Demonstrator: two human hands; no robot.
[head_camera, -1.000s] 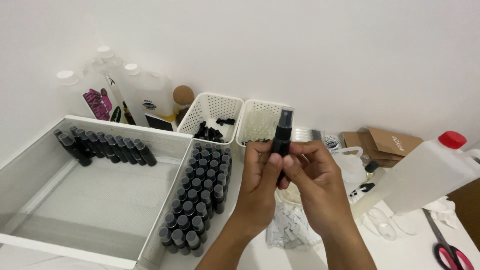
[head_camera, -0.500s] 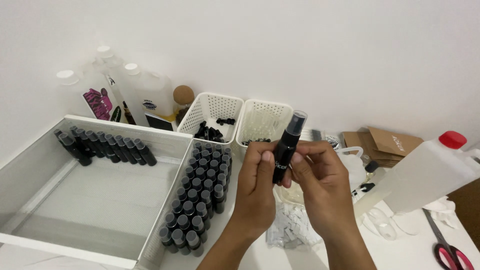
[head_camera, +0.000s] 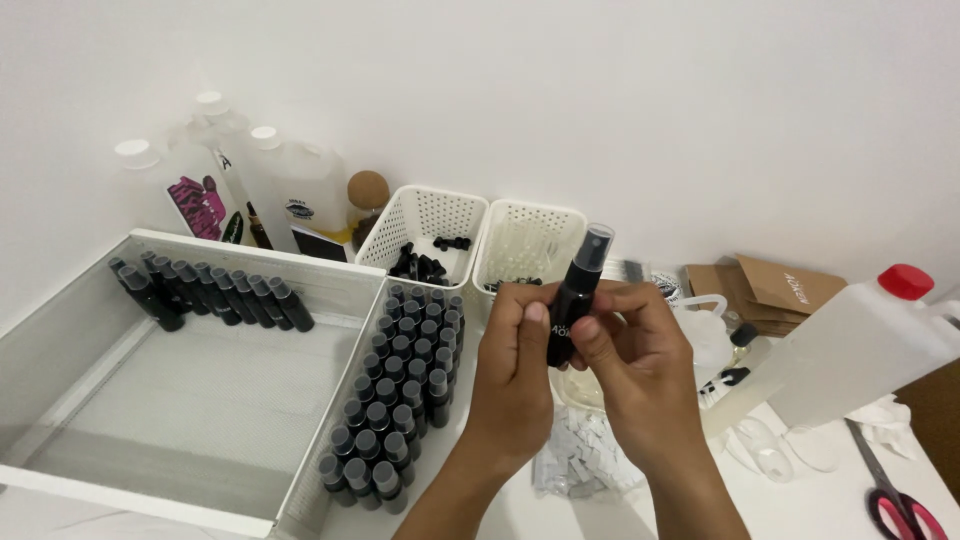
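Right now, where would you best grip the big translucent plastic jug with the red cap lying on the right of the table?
Probably around the neck end just below the red cap, coming from the right. The big translucent plastic jug lies tilted, cap raised toward the upper right, and its wide flat body looks too broad for one hand. Both hands, left hand and right hand, hold the small black spray bottle.

A pink-and-black label (head_camera: 197, 205) fronts the white jug (head_camera: 165, 190) behind the large tray (head_camera: 60, 345). Right of the tray, brown paper packets (head_camera: 770, 290) lie flat by the wall.
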